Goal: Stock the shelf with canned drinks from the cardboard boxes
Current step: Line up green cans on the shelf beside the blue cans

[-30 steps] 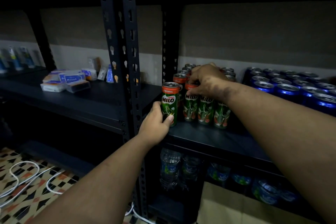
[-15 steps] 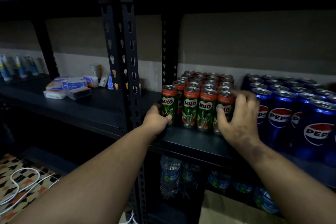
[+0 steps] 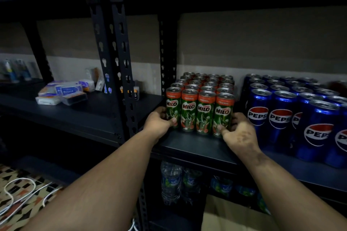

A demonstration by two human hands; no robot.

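A block of green and red Milo cans [image 3: 199,103] stands in rows on the dark metal shelf [image 3: 195,148], front row of several cans facing me. My left hand [image 3: 159,124] grips the leftmost front can low down, thumb across its label. My right hand [image 3: 238,131] curls round the base of the rightmost front can, thumb on its front. Blue Pepsi cans [image 3: 293,110] fill the shelf to the right in rows. A cardboard box [image 3: 231,215] shows at the bottom, under the shelf.
A black perforated upright [image 3: 120,65] rises left of the Milo cans. Small white and blue packets [image 3: 63,93] lie on the left shelf. Water bottles [image 3: 172,182] stand on the lower shelf. White cables [image 3: 20,191] lie on the patterned floor.
My right hand came down from the tops of the cans to the right end of the front row. The front cans now stand squared up in line. The left hand stayed on the leftmost can.
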